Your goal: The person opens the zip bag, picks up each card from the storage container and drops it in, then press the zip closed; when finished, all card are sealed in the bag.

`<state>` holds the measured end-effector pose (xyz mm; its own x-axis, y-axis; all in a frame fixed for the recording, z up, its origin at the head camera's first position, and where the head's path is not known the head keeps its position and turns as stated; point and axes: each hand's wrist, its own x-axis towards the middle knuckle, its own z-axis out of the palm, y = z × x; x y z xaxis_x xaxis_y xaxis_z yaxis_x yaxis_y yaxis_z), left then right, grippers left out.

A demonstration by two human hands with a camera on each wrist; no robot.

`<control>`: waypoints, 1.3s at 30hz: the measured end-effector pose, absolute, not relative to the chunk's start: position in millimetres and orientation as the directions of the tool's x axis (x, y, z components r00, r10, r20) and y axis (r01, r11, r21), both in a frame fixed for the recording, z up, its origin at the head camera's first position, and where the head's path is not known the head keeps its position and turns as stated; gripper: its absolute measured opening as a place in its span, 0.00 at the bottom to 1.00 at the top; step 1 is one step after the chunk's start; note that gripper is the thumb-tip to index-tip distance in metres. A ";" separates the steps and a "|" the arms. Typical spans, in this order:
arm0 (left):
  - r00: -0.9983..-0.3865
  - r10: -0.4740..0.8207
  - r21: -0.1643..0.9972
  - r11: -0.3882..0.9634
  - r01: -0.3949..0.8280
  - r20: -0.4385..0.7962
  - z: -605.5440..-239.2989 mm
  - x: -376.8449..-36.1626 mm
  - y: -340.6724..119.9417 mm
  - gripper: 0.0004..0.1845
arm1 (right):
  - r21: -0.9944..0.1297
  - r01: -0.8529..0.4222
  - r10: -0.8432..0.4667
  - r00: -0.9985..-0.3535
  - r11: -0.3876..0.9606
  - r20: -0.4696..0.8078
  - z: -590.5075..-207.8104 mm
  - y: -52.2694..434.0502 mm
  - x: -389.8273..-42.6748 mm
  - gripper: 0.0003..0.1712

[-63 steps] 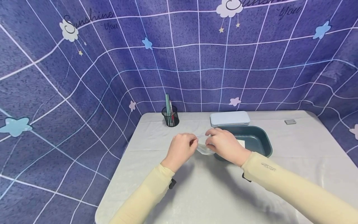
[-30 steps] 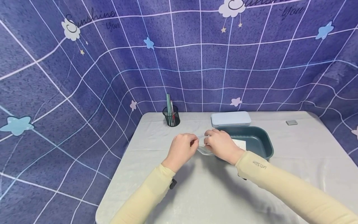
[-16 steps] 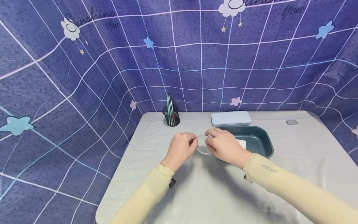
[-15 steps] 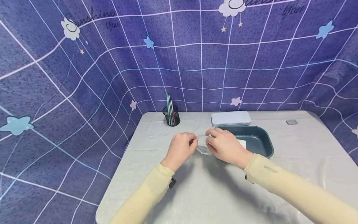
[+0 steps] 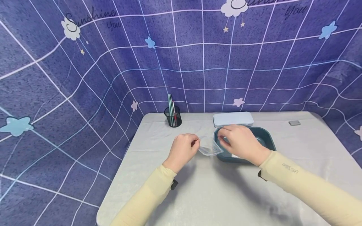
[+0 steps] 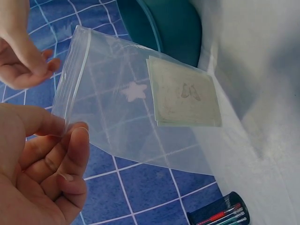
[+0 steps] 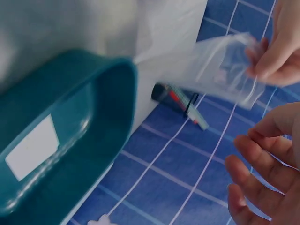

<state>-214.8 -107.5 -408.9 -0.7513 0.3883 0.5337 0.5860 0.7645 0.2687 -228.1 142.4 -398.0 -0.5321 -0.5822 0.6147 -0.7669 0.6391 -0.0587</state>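
Observation:
My left hand (image 5: pixel 183 149) pinches the top corner of a clear zip bag (image 5: pixel 209 147) between thumb and fingers and holds it just above the table. In the left wrist view the bag (image 6: pixel 126 122) hangs open-sided, and a pale card (image 6: pixel 185 98) shows inside its outline. My right hand (image 5: pixel 240 142) hovers over the teal tub (image 5: pixel 270 142), a little apart from the bag's right corner. Its fingers (image 7: pixel 262 159) are loosely curled and hold nothing. A white card (image 7: pixel 33 145) lies on the tub's floor.
A black mesh pen cup (image 5: pixel 172 116) with several pens stands at the back left of the grey table. A light-blue flat case (image 5: pixel 233 119) lies behind the tub. A small grey block (image 5: pixel 294 123) sits at the far right. Blue grid cloth surrounds the table.
My right hand has let go of the bag and moved right, over the tub. The left hand keeps the bag in the same place.

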 end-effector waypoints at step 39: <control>-0.760 0.391 0.270 0.769 0.580 0.519 -414.1 -216.0 -111.6 0.09 | -0.184 -0.513 -0.539 -0.829 0.839 -0.150 -478.0 218.6 -326.9 0.07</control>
<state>-216.0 -111.6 -414.1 -0.7598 0.3914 0.5191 0.5802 0.7686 0.2696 -326.9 218.6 -478.0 -0.8286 -0.5394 -0.1497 -0.5128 0.8387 -0.1836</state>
